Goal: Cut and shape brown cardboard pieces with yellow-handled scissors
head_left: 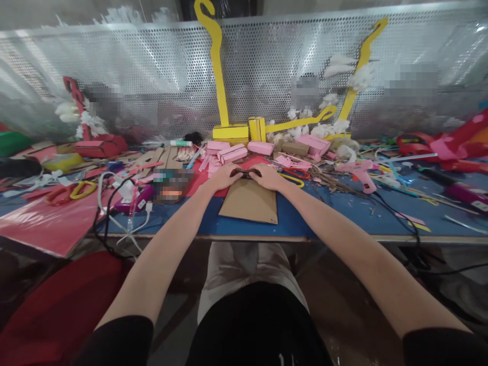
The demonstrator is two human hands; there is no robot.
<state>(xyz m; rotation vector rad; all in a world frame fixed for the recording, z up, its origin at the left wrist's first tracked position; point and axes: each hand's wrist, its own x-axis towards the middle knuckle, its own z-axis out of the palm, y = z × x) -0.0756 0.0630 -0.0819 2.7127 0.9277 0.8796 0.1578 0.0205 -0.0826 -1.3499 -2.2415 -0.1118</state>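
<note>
A flat piece of brown cardboard [249, 202] lies near the front edge of the blue table. At its far edge, my left hand [225, 177] and my right hand [267, 177] have their curled fingers closed on a small dark object [245, 174], one hand at each end. Most of that object is covered by my fingers, and I cannot make out what it is. Red paper [219, 189] lies beneath and behind my hands. Yellow-handled scissors [292, 179] rest just right of my right hand.
Pink boxes [232, 153] and yellow box-based hooks [231, 133] stand behind my hands. A pink glue gun [360, 174] and twigs lie right; cables, a purple tool [134, 199] and scissors [83, 190] lie left. A perforated metal screen [160, 76] rises behind.
</note>
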